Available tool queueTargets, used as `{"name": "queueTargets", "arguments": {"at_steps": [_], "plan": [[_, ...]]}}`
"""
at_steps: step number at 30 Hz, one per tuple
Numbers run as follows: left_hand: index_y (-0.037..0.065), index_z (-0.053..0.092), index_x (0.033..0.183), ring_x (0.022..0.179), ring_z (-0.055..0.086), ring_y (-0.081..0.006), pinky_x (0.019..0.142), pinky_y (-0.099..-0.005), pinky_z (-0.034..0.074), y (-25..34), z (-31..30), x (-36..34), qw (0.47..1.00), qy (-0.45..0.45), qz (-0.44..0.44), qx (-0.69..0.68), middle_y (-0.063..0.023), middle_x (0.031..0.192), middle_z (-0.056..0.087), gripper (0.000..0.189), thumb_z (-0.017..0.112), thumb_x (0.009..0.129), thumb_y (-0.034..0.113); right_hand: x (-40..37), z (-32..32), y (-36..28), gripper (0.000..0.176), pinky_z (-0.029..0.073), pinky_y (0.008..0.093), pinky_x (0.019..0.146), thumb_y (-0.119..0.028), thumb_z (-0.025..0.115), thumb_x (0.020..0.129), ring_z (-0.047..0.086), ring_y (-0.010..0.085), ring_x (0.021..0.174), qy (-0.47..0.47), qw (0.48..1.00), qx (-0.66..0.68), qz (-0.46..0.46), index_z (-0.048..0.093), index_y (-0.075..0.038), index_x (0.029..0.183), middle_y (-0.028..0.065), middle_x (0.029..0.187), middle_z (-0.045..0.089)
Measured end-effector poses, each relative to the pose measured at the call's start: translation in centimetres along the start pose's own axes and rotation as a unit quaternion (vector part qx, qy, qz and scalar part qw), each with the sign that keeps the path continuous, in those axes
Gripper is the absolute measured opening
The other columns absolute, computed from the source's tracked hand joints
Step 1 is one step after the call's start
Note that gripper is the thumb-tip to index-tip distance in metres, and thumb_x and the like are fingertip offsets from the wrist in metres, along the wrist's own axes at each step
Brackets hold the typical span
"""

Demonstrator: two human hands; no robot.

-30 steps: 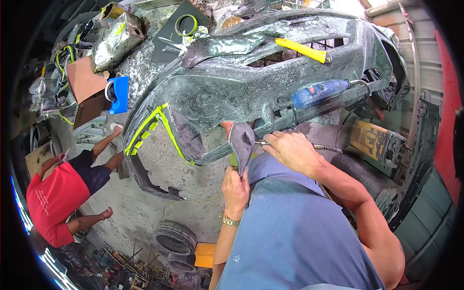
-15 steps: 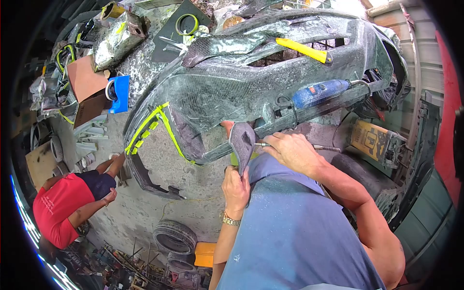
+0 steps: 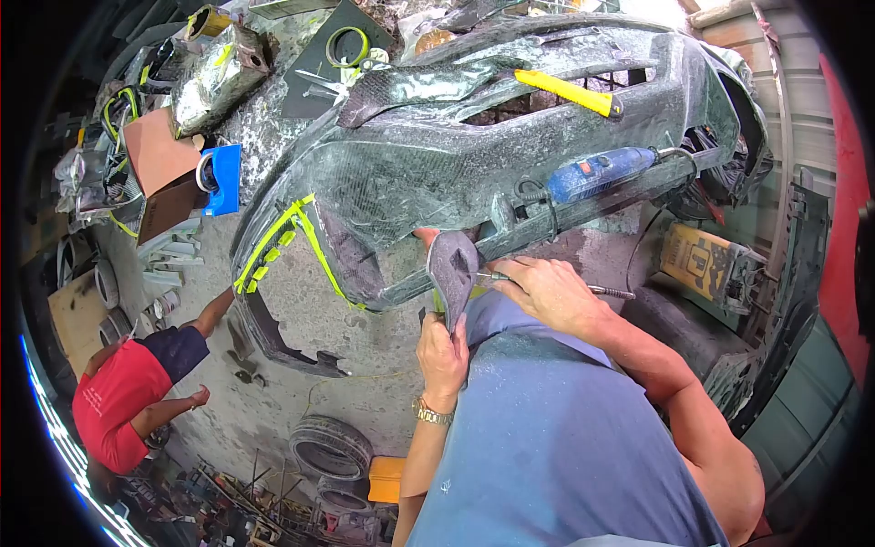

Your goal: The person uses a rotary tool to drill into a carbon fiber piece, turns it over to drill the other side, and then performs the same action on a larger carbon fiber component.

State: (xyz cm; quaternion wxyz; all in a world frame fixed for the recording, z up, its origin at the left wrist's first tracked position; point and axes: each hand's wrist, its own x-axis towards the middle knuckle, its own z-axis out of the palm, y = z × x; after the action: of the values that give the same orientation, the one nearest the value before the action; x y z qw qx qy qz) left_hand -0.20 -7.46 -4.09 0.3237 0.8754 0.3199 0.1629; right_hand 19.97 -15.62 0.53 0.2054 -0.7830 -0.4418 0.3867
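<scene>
My left hand (image 3: 441, 360) is closed around the lower end of a dark grey, dusty, teardrop-shaped part (image 3: 450, 273) with a hole in it, held upright in front of me. My right hand (image 3: 551, 296) grips the thin metal handpiece of a rotary tool (image 3: 612, 293), its tip at the right edge of the part. The blue motor body (image 3: 597, 178) of the rotary tool lies on a large dusty woven-pattern car bumper (image 3: 392, 187). Higher on the bumper rests a yellow utility knife (image 3: 565, 93). Bright yellow-green tape (image 3: 314, 242) runs along the bumper's left end.
A person in a red shirt (image 3: 114, 401) bends over at the left. Green tape roll (image 3: 347, 46), scissors (image 3: 321, 84) and a blue tape dispenser (image 3: 223, 180) lie at the upper left. Tyres (image 3: 331, 447) sit on the floor below. A yellow box (image 3: 697, 263) stands at the right.
The part in my left hand has turned slightly, showing more of its face and hole. My right hand has shifted slightly. The person in red has moved, with one arm reaching toward the bumper.
</scene>
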Motion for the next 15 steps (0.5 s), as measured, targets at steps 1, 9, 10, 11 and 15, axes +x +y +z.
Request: {"name": "queueTargets", "arguments": {"at_steps": [1, 9, 10, 11, 15], "plan": [[0.000, 0.041, 0.079, 0.064, 0.051, -0.0397, 0.056, -0.0455, 0.041, 0.04, -0.02, 0.00, 1.000, -0.003, -0.001, 0.001, -0.0203, 0.076, 0.048, 0.030, 0.069, 0.086, 0.009, 0.00, 0.04, 0.01, 0.026, 0.051, 0.0494, 0.071, -0.027, 0.055, 0.093, 0.064, 0.0396, 0.084, -0.001, 1.000, -0.002, -0.005, 0.061, -0.002, 0.099, 0.0188, 0.091, 0.065], [0.000, 0.041, 0.078, 0.065, 0.052, -0.0398, 0.056, -0.0454, 0.042, -0.02, -0.07, -0.11, 1.000, -0.013, -0.007, 0.012, -0.0213, 0.077, 0.048, 0.030, 0.068, 0.086, 0.009, -0.11, 0.26, 0.03, 0.027, 0.052, 0.0491, 0.071, -0.026, 0.056, 0.093, 0.065, 0.0386, 0.084, -0.003, 1.000, -0.003, -0.005, 0.062, -0.001, 0.101, 0.0187, 0.093, 0.065], [0.000, 0.041, 0.078, 0.065, 0.052, -0.0399, 0.056, -0.0455, 0.042, -0.02, -0.08, -0.03, 1.000, -0.010, -0.002, 0.013, -0.0213, 0.077, 0.048, 0.030, 0.068, 0.086, 0.009, -0.02, 0.33, 0.08, 0.027, 0.052, 0.0491, 0.071, -0.026, 0.056, 0.093, 0.065, 0.0385, 0.084, -0.002, 1.000, -0.004, -0.006, 0.062, -0.001, 0.101, 0.0188, 0.093, 0.065], [0.000, 0.041, 0.078, 0.064, 0.051, -0.0399, 0.056, -0.0456, 0.042, -0.03, -0.10, 0.00, 1.000, -0.007, 0.002, 0.014, -0.0214, 0.077, 0.048, 0.031, 0.069, 0.086, 0.009, -0.05, 0.23, -0.08, 0.027, 0.052, 0.0491, 0.071, -0.026, 0.056, 0.093, 0.065, 0.0385, 0.084, -0.002, 1.000, -0.004, -0.006, 0.062, -0.001, 0.101, 0.0188, 0.093, 0.065], [0.000, 0.041, 0.078, 0.064, 0.051, -0.0401, 0.056, -0.0457, 0.042, -0.06, -0.07, -0.04, 1.000, -0.009, -0.003, 0.008, -0.0214, 0.077, 0.048, 0.031, 0.069, 0.086, 0.010, 0.01, 0.31, 0.10, 0.027, 0.052, 0.0489, 0.072, -0.027, 0.055, 0.093, 0.065, 0.0387, 0.084, -0.004, 1.000, 0.013, -0.007, 0.062, -0.001, 0.100, 0.0187, 0.092, 0.065]]}}
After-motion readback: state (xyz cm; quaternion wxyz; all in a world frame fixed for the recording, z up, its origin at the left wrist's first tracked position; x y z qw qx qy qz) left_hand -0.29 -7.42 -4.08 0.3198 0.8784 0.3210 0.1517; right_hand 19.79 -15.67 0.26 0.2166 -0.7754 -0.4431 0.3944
